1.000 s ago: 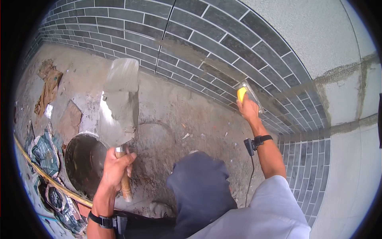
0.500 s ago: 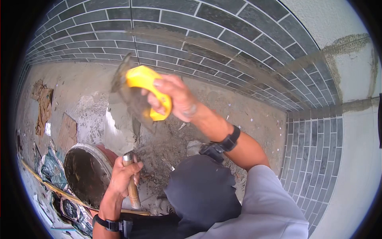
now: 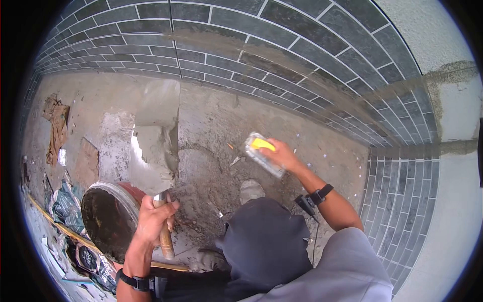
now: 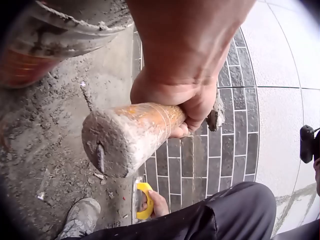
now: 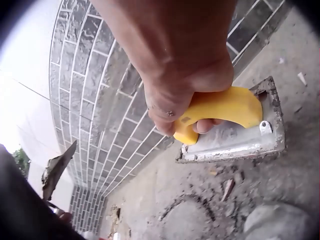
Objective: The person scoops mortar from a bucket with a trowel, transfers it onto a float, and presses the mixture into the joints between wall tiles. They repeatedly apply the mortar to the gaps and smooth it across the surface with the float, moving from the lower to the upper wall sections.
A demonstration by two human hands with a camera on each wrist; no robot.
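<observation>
The left hand (image 3: 155,219) grips the wooden handle (image 3: 166,242) of a broad trowel whose blade carries a mound of grey mortar (image 3: 152,156). In the left wrist view the handle's butt (image 4: 112,145) is crusted with mortar. Curled round the yellow handle (image 5: 220,107) of a flat metal float (image 5: 235,142) is the right hand (image 5: 192,85), with the float held above the floor, apart from the wall. The head view shows this right hand (image 3: 283,155) to the right of the trowel. Smeared mortar runs along the grey brick-patterned wall (image 3: 282,55).
A mortar-stained bucket (image 3: 113,216) stands left of the left hand. Crumpled bags (image 3: 68,209), brown paper (image 3: 58,131) and a long yellowish strip (image 3: 70,232) lie at the left. A shoe (image 3: 251,191) rests on the debris-strewn floor (image 3: 201,131) below the float.
The right hand moved with the float from the wall over to the trowel blade, then back right, over the floor. The left hand keeps its grip; the view has shifted, showing the bucket's side.
</observation>
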